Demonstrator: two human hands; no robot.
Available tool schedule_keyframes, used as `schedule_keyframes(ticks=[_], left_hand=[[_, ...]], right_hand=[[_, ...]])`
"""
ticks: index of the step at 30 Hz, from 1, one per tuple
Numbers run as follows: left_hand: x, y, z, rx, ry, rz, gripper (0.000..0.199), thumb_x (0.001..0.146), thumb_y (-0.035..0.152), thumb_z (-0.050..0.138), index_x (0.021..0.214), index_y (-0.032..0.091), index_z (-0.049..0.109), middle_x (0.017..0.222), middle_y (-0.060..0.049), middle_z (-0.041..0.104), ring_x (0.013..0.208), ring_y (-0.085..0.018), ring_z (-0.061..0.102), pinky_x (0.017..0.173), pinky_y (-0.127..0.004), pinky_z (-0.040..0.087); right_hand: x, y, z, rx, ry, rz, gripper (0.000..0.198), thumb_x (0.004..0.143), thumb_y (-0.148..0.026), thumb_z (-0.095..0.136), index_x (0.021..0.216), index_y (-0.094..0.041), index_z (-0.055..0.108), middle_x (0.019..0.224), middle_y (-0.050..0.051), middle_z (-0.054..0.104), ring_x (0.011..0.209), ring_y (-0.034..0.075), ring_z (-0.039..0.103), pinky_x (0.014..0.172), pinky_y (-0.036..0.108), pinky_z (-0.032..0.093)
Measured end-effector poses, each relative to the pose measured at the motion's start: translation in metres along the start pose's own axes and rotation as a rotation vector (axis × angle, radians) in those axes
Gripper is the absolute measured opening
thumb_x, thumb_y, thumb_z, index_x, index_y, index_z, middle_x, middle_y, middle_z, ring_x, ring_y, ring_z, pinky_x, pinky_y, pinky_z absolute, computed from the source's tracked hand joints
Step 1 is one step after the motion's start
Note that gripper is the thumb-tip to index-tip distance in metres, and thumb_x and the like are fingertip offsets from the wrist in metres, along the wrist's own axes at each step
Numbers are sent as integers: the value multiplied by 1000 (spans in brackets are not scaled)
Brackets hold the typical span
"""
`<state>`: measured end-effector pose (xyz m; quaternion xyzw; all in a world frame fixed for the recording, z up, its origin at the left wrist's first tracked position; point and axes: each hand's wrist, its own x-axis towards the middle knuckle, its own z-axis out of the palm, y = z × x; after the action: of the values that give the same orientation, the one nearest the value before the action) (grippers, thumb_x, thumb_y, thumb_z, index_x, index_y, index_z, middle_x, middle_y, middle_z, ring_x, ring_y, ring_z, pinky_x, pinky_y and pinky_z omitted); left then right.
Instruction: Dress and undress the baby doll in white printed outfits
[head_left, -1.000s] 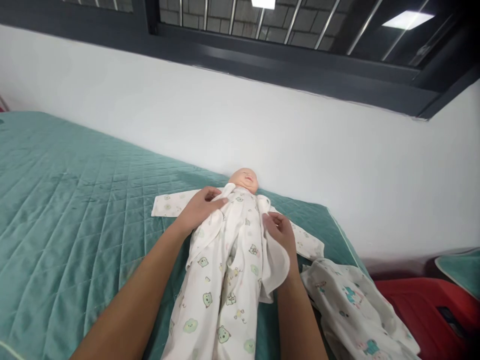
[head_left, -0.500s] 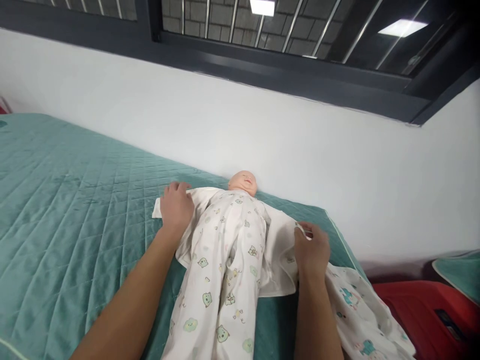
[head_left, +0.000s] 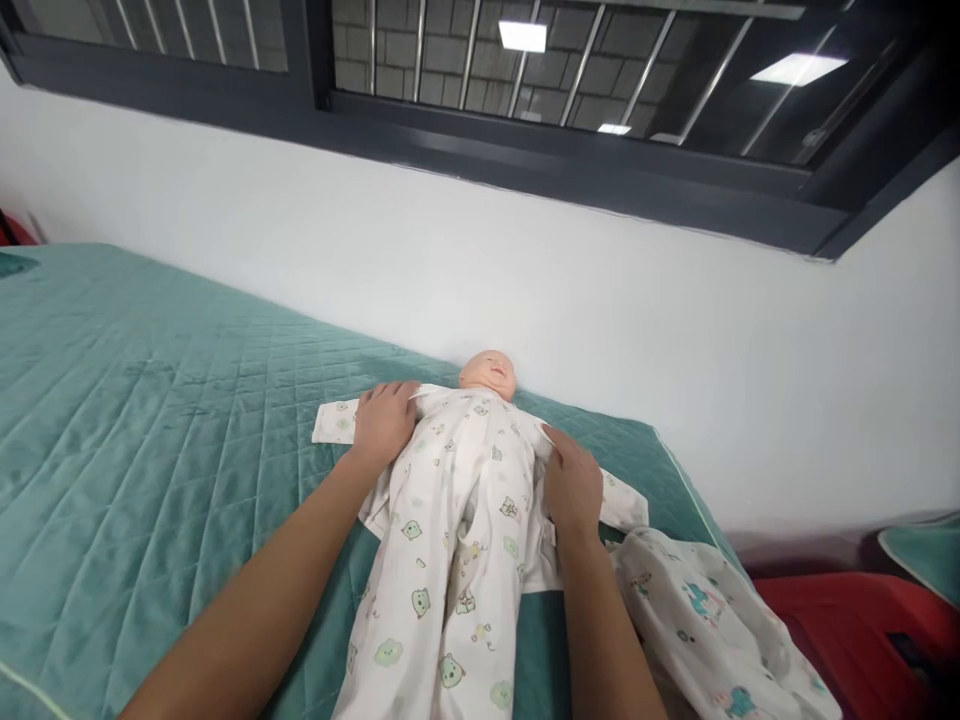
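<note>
the white wall (head_left: pixel 225 220) rises straight from the far edge of the quilt (head_left: pixel 187 430), so that side is closed off; the dark window (head_left: pixel 562 160) sits above it. the quilt spreads widest to the left, which gives the most room to move, while its pale-piped right edge runs close by, slanting down toward the viewer. the printed clothes (head_left: pixel 450 480) stretch from near that wall to the bottom of view, their legs close together, with a strip of quilt between them and each forearm. the spare cloth (head_left: pixel 720 620) lies bunched just beside the right forearm and crowds that side; past it is a red object (head_left: pixel 840 620). the left hand (head_left: pixel 385 422) rests palm down over the clothes near the left sleeve (head_left: pixel 334 422); the right hand (head_left: pixel 574 485) is bent, its fingertips touching the opposite shoulder, beside the right sleeve (head_left: pixel 624 502). whether either hand grips fabric i cannot tell. the doll (head_left: pixel 489 373) lies face up at the wall, only its head showing above the neckline.
</note>
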<state>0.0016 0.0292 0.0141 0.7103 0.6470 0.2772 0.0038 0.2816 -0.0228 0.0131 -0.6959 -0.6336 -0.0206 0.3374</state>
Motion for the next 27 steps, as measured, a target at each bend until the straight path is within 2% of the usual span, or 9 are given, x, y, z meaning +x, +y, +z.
schedule_keyframes(ticks=[3,7,10,15,17,19,21,23,27], left_hand=[[4,-10,-4,-27,-36,-43,40,94,23,39,129,23,59,119,-11,68,114,-29,58,96,-42,40],[7,-32,-12,-94,-108,-75,41,96,29,36,127,19,61,117,-14,69,110,-32,62,90,-42,43],[6,-41,-15,-93,-104,-102,40,96,30,37,123,19,64,116,-15,70,108,-35,63,88,-44,43],[1,-39,-13,-98,-71,-80,38,95,27,39,126,21,61,124,-13,66,118,-32,57,100,-46,34],[0,-38,-12,-98,-74,-75,37,95,27,41,126,21,61,124,-12,66,118,-30,58,101,-45,34],[1,-39,-12,-81,-82,-86,36,95,27,42,125,23,61,124,-11,67,116,-28,58,101,-44,35],[2,-40,-13,-58,-92,-91,35,95,28,42,124,26,61,123,-8,67,115,-27,59,100,-42,36],[3,-40,-14,-49,-98,-85,35,95,29,42,124,26,61,119,-7,69,112,-26,61,99,-41,37],[5,-41,-14,-58,-98,-92,34,95,31,41,122,28,62,119,-5,70,112,-26,61,97,-43,38]], right_hand=[[1,8,-6,-8,21,129,49,87,-21,32,119,-23,70,123,8,68,111,28,61,95,44,45],[4,14,-6,-16,28,183,48,85,-21,35,116,-26,71,123,6,68,110,28,62,92,43,46],[5,13,-3,-17,24,213,46,84,-23,37,115,-26,72,119,6,69,109,29,62,93,43,45],[1,-3,-4,-50,45,132,42,87,-32,42,115,-18,70,125,13,65,120,31,54,105,49,36],[-1,-20,-8,-25,103,76,44,88,-36,43,119,-15,66,131,16,60,126,32,49,108,50,33],[0,-45,-12,56,125,28,44,90,-39,43,123,-16,62,132,15,58,127,30,47,108,48,35],[5,-76,-13,143,50,-49,40,91,-38,44,123,-20,60,128,10,61,122,26,52,105,44,39],[15,-110,-9,143,-124,-208,36,92,-35,45,121,-22,59,126,8,62,119,24,54,103,39,40],[35,-169,16,-143,-454,-559,32,91,-31,47,118,-19,60,121,10,63,113,25,56,92,36,45]])
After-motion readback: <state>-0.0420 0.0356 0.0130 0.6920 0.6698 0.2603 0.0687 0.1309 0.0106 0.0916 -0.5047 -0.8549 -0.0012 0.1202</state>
